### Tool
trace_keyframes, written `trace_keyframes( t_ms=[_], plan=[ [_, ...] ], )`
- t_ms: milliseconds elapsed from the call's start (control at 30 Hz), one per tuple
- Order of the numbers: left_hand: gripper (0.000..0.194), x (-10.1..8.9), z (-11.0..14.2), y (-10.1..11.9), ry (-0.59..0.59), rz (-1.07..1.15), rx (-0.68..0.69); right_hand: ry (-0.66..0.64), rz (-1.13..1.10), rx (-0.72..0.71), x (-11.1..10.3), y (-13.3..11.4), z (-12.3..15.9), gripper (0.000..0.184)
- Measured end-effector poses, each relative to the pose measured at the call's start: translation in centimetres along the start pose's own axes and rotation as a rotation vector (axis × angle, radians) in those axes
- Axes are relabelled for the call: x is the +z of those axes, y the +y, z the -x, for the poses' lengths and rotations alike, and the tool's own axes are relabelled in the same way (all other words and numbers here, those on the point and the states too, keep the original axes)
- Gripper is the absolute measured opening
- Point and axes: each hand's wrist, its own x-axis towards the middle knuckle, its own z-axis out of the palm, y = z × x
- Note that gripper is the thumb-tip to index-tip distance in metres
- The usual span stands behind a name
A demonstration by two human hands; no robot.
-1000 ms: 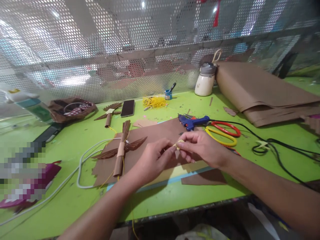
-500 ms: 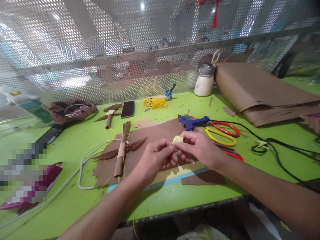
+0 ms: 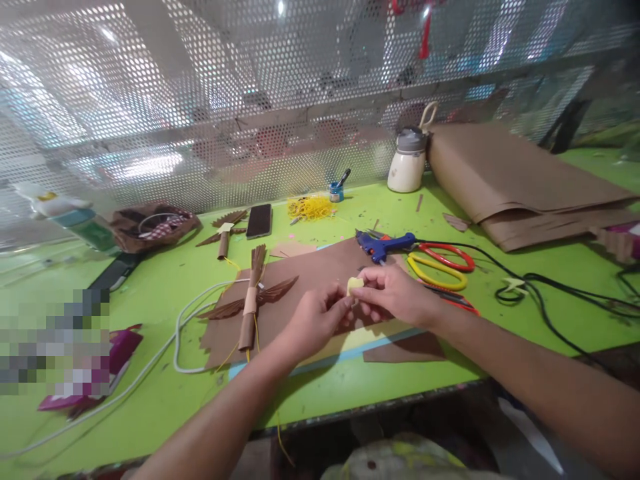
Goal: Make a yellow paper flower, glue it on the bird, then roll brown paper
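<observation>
The yellow paper piece (image 3: pixel 355 285) projects above the fingertips of the right hand (image 3: pixel 387 291), clamped between its thumb and fingers; the left hand (image 3: pixel 320 317) is pinched closed at its lower edge, above the brown sheet (image 3: pixel 290 293).

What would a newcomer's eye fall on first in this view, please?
Probably the two hands, left and right, which meet mid-view around a small pale yellow piece above brown paper. Next, the blue glue gun just beyond the right hand, beside red and yellow handles. Then the winged paper figure, lying left of the hands on that paper.
</observation>
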Motion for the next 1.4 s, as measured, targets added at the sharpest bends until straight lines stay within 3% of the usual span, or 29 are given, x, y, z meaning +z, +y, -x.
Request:
trace_keyframes(
  t_ms=[133, 267, 400, 600, 833, 933, 1167, 1300, 1400],
  plan=[
    [0.027, -0.1, 0.1, 0.3, 0.007, -0.012, 0.015, -0.009, -0.008, -0.076, 0.0, -0.3, -0.1, 0.032],
    [0.025, 0.1, 0.3, 0.6, -0.012, 0.048, -0.001, 0.113, 0.162, -0.211, 0.0, -0.4, -0.2, 0.029],
    [0.027, 0.3, 0.3, 0.6, -0.040, -0.088, 0.026, 0.175, 0.279, -0.241, 0.0, -0.3, -0.2, 0.027],
    [0.029, 0.6, 0.0, 0.1, -0.026, -0.114, 0.001, 0.141, 0.169, -0.147, 0.1, 0.3, -0.7, 0.029],
    [0.030, 0.5, 0.1, 0.5, -0.044, 0.267, -0.166, 0.073, -0.187, -0.058, 0.0, 0.6, -0.9, 0.034],
    [0.031, 0.3, 0.4, 0.8, -0.024, 0.354, -0.170, 0.055, -0.236, -0.068, -0.2, 0.3, -0.6, 0.036],
    [0.024, -0.3, 0.4, 0.8, 0.054, 0.455, -0.090, 0.183, 0.040, -0.240, -1.0, -0.7, 0.1, 0.034],
    [0.023, -0.9, 0.1, 1.1, 0.157, 0.474, -0.051, 0.235, 0.196, -0.192, -4.3, -2.3, 1.5, 0.031],
    [0.023, -1.4, 0.2, 1.8, 0.244, 0.467, 0.015, 0.262, 0.593, -0.181, -7.5, -2.5, 3.5, 0.022]
  ],
)
